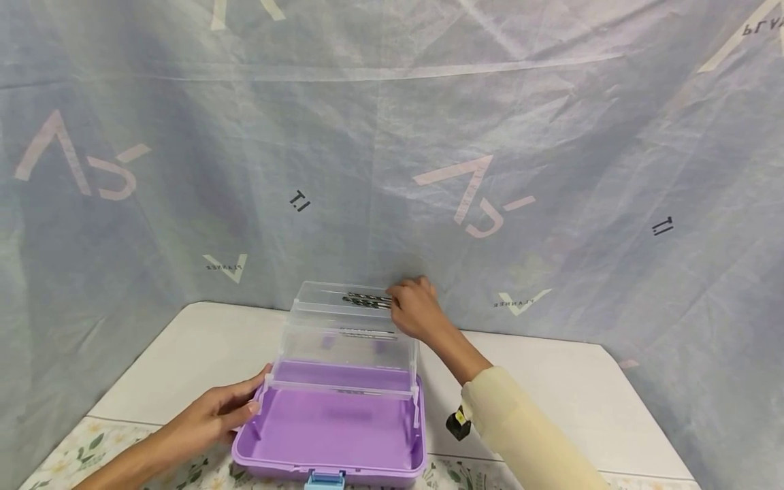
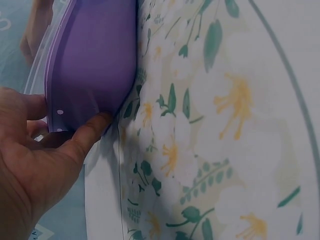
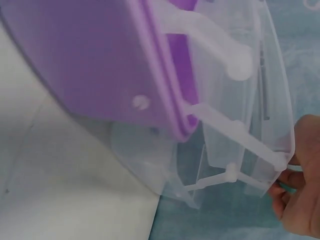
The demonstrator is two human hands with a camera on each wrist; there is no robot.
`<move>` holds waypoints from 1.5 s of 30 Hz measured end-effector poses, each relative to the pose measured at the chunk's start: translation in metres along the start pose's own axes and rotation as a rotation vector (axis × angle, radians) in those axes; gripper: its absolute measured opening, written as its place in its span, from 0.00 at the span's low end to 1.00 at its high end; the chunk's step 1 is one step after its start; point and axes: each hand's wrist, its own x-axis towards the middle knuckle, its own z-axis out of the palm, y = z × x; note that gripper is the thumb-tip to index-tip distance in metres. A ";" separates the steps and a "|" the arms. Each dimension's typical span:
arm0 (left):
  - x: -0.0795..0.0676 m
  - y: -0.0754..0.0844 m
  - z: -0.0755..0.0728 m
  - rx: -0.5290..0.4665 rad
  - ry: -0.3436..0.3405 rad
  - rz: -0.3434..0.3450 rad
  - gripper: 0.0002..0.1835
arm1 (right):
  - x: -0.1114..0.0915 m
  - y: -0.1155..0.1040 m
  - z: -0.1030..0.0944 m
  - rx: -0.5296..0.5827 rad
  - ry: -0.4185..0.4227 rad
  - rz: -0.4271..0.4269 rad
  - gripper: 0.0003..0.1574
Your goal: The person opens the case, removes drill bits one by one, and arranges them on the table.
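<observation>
A purple toolbox (image 1: 337, 429) stands unfolded, its clear tiered trays (image 1: 352, 327) raised at the back. Dark spiral drill bits (image 1: 367, 301) lie in the top tray, and thinner bits show in the tier below. My left hand (image 1: 211, 415) grips the box's left side near the back corner; in the left wrist view its fingers (image 2: 95, 125) reach along the purple wall. My right hand (image 1: 418, 309) holds the right end of the top tray, over the ends of the bits. In the right wrist view that hand's curled fingers (image 3: 292, 180) are at the tray's corner, beside the white hinge arms (image 3: 245, 137).
A light-blue latch (image 1: 324, 480) is at the box's front. The white table (image 1: 539, 388) has a floral cloth (image 1: 79, 449) along its near side. Behind it hangs a grey-blue printed curtain (image 1: 367, 136). A small black-and-yellow object (image 1: 458, 425) shows by the right sleeve.
</observation>
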 end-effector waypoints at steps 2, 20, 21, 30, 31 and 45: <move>0.000 0.000 0.000 -0.001 0.005 -0.003 0.40 | 0.002 -0.001 -0.001 -0.009 -0.022 0.018 0.26; 0.000 0.001 0.000 0.008 0.011 -0.008 0.41 | 0.014 0.017 0.007 -0.022 0.066 -0.105 0.13; 0.000 0.000 0.000 0.010 0.012 -0.008 0.41 | 0.015 0.018 0.006 -0.032 0.052 -0.118 0.14; 0.000 0.002 0.000 -0.005 0.005 0.000 0.40 | 0.019 0.009 -0.008 -0.060 -0.116 -0.110 0.18; 0.000 0.002 0.001 -0.003 0.009 -0.005 0.41 | 0.019 0.009 -0.008 -0.058 -0.118 -0.116 0.17; 0.000 0.000 0.001 -0.008 0.009 0.002 0.40 | 0.022 0.027 0.006 0.097 -0.005 -0.165 0.19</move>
